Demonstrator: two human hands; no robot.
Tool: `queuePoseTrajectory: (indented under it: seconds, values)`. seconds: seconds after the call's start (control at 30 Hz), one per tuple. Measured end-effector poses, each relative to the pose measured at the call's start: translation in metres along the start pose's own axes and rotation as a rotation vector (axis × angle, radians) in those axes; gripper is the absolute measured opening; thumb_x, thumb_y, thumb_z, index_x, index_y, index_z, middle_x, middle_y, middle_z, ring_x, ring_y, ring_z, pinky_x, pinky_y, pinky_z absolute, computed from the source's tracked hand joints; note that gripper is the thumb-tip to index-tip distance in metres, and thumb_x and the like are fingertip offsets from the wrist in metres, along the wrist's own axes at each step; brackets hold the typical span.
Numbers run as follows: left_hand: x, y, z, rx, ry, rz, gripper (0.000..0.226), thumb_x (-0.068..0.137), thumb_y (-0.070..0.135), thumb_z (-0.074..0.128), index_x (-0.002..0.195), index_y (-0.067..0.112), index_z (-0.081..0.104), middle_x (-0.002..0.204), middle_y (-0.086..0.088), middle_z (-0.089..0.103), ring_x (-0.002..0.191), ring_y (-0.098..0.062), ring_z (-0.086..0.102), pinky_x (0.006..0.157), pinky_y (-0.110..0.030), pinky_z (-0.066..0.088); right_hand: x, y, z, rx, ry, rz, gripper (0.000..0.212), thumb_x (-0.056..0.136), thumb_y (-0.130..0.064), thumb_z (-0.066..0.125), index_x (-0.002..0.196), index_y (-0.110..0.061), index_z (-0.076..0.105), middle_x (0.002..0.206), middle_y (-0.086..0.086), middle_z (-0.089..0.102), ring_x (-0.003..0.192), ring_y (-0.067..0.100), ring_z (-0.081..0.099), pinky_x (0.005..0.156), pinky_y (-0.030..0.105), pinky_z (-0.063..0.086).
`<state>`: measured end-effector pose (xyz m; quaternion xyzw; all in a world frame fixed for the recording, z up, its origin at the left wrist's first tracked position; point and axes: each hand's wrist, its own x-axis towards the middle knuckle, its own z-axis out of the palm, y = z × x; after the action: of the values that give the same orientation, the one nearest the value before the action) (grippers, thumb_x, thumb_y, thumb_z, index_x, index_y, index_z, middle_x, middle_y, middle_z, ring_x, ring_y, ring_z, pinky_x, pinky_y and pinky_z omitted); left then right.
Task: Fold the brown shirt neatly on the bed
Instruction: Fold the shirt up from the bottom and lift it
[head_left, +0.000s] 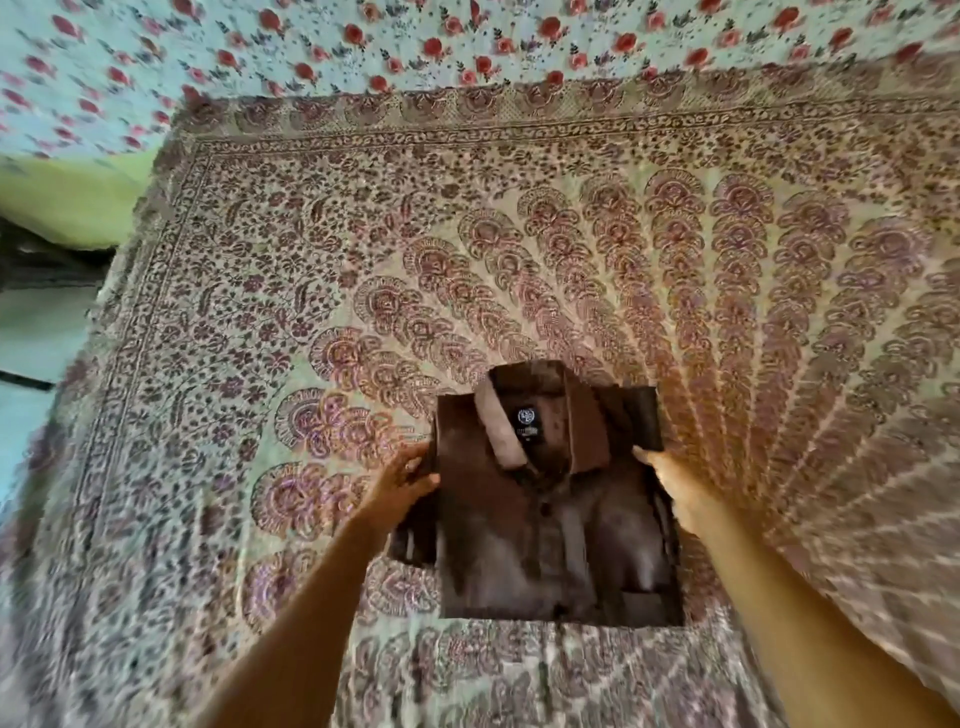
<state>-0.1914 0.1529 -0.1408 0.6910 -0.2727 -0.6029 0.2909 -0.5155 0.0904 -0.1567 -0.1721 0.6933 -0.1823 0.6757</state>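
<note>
1. Brown shirt (556, 525): folded into a compact rectangle and lying front-up on the bed, in the lower middle of the view. Its lower edge is towards the person.
2. Collar (545, 410): at the far end of the folded shirt and spread open, so the paler inner band shows. A small dark label (525, 419) is sewn inside the neck. The button line runs down the centre of the front.
3. Left hand (408, 480): at the shirt's left edge, near the shoulder fold. The fingers are curled onto the edge of the cloth and grip it. The bare forearm enters from the lower left.
4. Right hand (672, 488): at the shirt's right edge, level with the left hand. The thumb lies on top of the cloth and the fingers are tucked out of sight beneath the fold, so the edge is pinched. The forearm enters from the lower right.
5. Bedspread (519, 234): a printed cover under the shirt, with fanned paisley motifs and a floral border.
6. Floral sheet (467, 41): pale cloth with red roses, beyond the far border of the bedspread.
7. Green surface (67, 197): at the far left, beside the bed; blur hides its nature.
</note>
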Motion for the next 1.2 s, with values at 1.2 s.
queuePoseTrajectory:
  seconds: [1.2]
  values:
    - [-0.016, -0.034, 0.058, 0.211, 0.241, 0.072, 0.042, 0.086, 0.044, 0.057, 0.121, 0.022, 0.053, 0.113, -0.007, 0.064, 0.101, -0.027, 0.062, 0.09, -0.049, 0.051, -0.026, 0.064, 0.007, -0.518, 0.559, -0.576, 0.035, 0.097, -0.021, 0.045, 0.115, 0.008, 0.054, 0.104, 0.031, 0.062, 0.096, 0.043, 0.057, 0.075, 0.038, 0.04]
